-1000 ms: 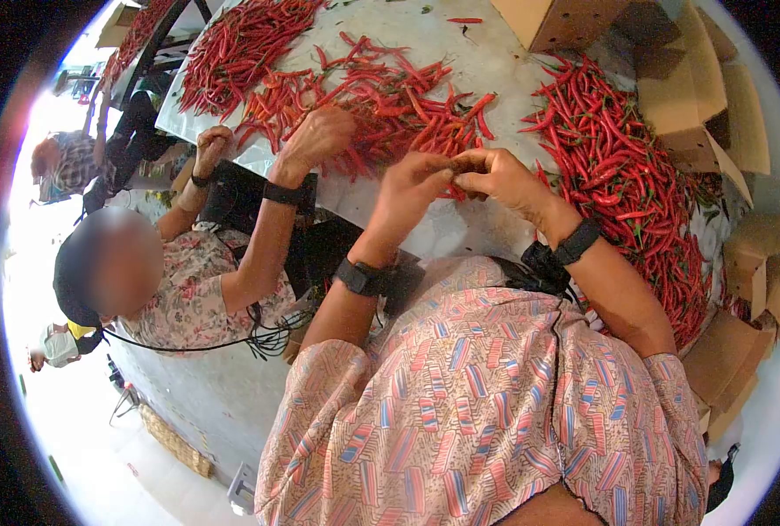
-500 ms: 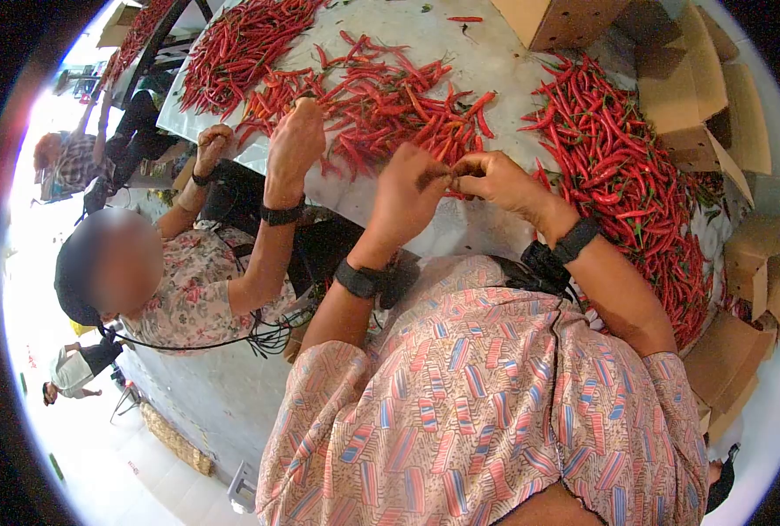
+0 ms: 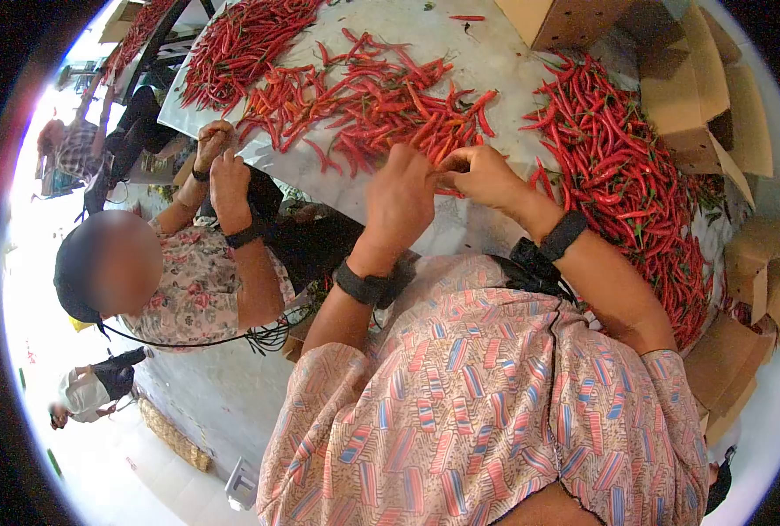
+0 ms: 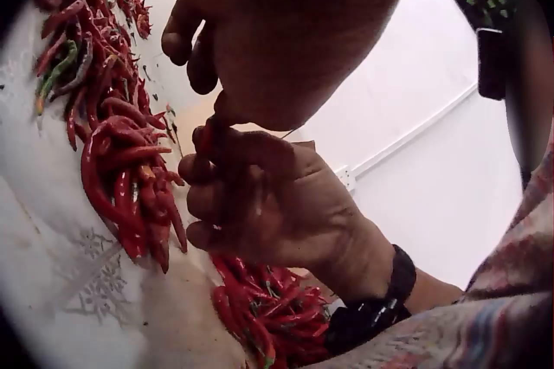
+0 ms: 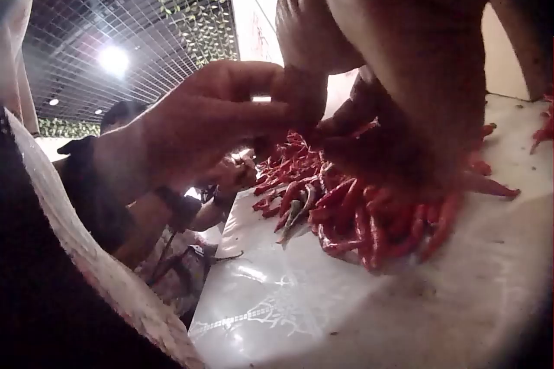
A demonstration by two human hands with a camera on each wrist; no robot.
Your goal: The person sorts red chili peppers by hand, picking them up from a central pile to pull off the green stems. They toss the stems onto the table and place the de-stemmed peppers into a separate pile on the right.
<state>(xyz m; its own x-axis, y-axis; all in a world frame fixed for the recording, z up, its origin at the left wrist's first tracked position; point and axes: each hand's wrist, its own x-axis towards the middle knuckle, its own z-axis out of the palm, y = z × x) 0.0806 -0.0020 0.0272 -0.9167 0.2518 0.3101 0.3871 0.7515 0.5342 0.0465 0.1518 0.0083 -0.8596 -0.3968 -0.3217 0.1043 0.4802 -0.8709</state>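
Note:
In the head view, my left hand [image 3: 397,197] and right hand [image 3: 488,180] meet at the fingertips, low over the table's near edge. A red chili pepper [image 4: 203,141], mostly covered by fingers, shows at the right hand's fingertips in the left wrist view. My right thumb and fingers pinch it, while the curled left fingers pinch at its end. Just beyond the hands lies a loose heap of red chilies [image 3: 390,114], a few of them orange or green. A denser pile of chilies [image 3: 613,184] with green stems spreads beside my right forearm.
Another chili pile [image 3: 250,57] covers the table's [image 3: 486,61] far left. Open cardboard boxes [image 3: 684,96] stand along the right side. A second person [image 3: 202,280] sits close on my left, both hands [image 3: 230,184] raised near the table edge, with looped black cables at the waist.
My left hand has shifted slightly left and turned, staying at the right fingertips; the right hand has moved a little left. The neighbour's reaching hand has drawn back from the heap to their other hand.

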